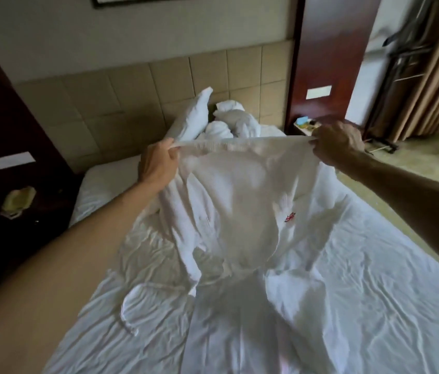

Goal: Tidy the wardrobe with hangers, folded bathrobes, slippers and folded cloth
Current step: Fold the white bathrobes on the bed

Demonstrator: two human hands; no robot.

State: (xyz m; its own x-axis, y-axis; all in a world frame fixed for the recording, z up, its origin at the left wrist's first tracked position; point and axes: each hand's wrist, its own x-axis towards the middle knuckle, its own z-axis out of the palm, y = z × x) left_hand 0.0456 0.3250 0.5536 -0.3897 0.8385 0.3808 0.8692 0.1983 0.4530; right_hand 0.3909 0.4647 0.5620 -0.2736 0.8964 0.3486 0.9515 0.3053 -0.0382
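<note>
- Holding robe [240, 201] stretched above bed [361, 279], left hand [156, 163] and right hand [337, 147] pinched closed on its top edge.
- Looks soft, limp, light; best gripped at both top corners.

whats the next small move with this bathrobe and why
Probably lower the bathrobe flat onto the bed. The left hand and right hand pinch its top edge taut, but the lower part hangs bunched and twisted, so it isn't ready to fold.

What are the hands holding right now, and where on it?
A white bathrobe, pinched along its top edge: left hand and right hand at opposite ends.
</note>
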